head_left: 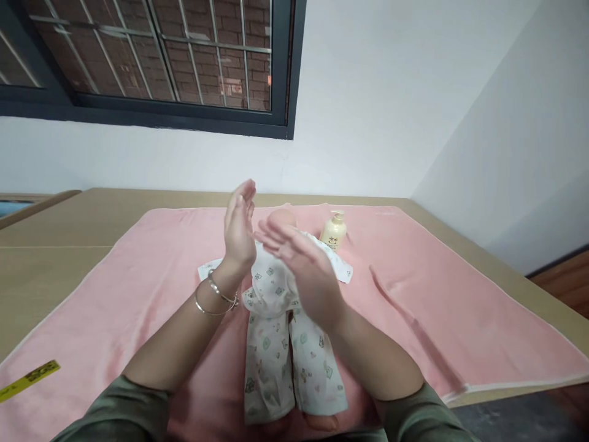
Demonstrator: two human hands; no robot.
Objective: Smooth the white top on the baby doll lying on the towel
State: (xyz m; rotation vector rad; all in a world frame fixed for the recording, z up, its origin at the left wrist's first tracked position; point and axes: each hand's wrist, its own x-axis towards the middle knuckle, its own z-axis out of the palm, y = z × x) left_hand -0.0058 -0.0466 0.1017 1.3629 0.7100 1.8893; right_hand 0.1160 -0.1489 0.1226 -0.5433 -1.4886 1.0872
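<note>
A baby doll (pixel 280 319) in white printed clothes lies on its back on a pink blanket (pixel 138 288), head away from me. My left hand (pixel 239 230) is raised above the doll's chest, fingers straight and together, palm facing right, with two bracelets on the wrist. My right hand (pixel 301 264) hovers just to its right, flat and open, fingers pointing left across the doll's chest. Neither hand holds anything. The palms are close but apart. The doll's head (pixel 281 218) shows just behind my fingers.
A cream pump bottle (pixel 334 230) stands on the blanket right of the doll's head. The blanket covers a wooden table (pixel 55 245) set against a white wall under a barred window. A yellow strip (pixel 30 379) lies at the blanket's near left.
</note>
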